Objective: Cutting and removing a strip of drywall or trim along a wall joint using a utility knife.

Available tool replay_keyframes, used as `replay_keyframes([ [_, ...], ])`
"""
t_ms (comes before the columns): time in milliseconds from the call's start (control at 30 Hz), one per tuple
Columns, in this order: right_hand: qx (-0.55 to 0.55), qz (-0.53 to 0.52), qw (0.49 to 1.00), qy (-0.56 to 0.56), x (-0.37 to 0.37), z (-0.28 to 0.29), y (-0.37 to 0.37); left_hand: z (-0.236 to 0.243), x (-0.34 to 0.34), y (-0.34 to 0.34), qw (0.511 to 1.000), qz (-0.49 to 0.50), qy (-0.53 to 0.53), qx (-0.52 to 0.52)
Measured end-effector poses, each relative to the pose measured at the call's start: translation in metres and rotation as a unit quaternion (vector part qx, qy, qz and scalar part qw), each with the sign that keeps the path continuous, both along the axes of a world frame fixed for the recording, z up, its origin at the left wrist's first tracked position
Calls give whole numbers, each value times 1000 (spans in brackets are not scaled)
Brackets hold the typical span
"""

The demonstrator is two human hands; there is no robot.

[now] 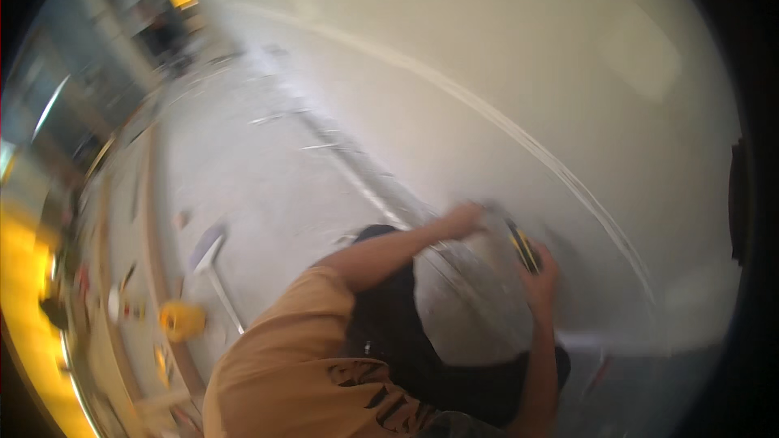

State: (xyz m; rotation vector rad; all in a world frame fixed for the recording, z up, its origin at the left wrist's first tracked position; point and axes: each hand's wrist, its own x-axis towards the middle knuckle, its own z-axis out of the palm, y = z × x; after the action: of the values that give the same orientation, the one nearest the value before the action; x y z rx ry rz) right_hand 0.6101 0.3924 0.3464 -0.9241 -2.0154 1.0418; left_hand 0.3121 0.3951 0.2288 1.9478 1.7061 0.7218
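Low against the pale wall (pixel 519 49), my right hand (pixel 542 276) is closed round a slim black-and-yellow hand tool (pixel 523 246), whose exact kind is blurred. My left hand (pixel 461 221) is to the left of it, with the arm stretched across from my body. Its fingers look curled, and a small dark shape shows at their tips, too smeared to name. Both hands are apart from each other, above the strip where the wall meets the floor.
On the grey floor (pixel 243 170) to my left lie a white-handled, broad-headed tool (pixel 213 264) and a yellow round object (pixel 182 320). Long wooden boards (pixel 150 219) run beyond them. Thin scraps are scattered along the wall's foot. Another person (pixel 142 12) is far off at upper left.
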Motion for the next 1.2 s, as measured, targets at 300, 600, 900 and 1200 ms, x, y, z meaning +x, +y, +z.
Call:
replay_keyframes([
  [300, -181, -63, 982, 1, 21, 73, -16, 52, 9, 34, 942, -20, -26, 333],
  [600, -97, -81, 990, -69, 44, 108, -23, 78, 37, 26, 955, 16, -134, 264],
  [900, -57, -90, 994, 39, 7, 96, 28, 161, 122, 27, 913, 54, -321, 245],
  [1200, 181, -114, 976, 43, -8, 74, 55, 159, 158, 29, 882, 201, -262, 337],
])
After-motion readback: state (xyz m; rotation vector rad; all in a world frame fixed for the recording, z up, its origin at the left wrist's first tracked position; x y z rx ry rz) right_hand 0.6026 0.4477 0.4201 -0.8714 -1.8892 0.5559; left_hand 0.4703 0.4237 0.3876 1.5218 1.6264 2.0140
